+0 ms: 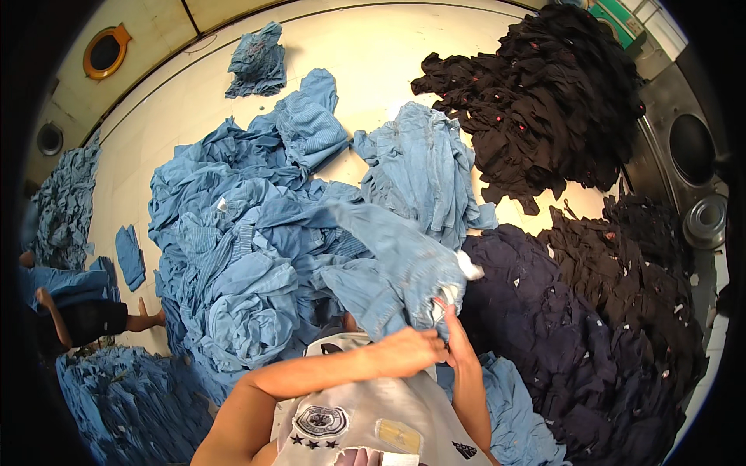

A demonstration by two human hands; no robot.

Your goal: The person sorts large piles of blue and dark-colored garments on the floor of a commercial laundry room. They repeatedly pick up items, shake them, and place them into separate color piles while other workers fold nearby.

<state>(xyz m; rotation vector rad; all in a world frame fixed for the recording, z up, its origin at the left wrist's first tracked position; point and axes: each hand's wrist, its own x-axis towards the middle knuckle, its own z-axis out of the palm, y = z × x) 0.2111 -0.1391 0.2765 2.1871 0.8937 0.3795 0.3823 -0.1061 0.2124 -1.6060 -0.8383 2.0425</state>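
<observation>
My left hand (413,349) reaches across in front of me and is closed at the near end of a pair of light blue trousers (396,252). Beside it, my right hand (458,342) grips the same end, its thumb up along the fabric. The trousers stretch away from me, their legs pointing up and left, slightly smeared by motion. A white and red label shows inside the waistband near my right thumb. A white flap sticks out at the right side. Under and left of the trousers spreads a big heap of blue garments (249,287).
Flatter blue clothes (420,167) lie ahead. Black clothes (544,101) are heaped far right, with a dark navy pile (528,326) close on my right. At left, another person (78,314) sits among blue stacks (132,404). Machines with round doors (691,147) line the right wall.
</observation>
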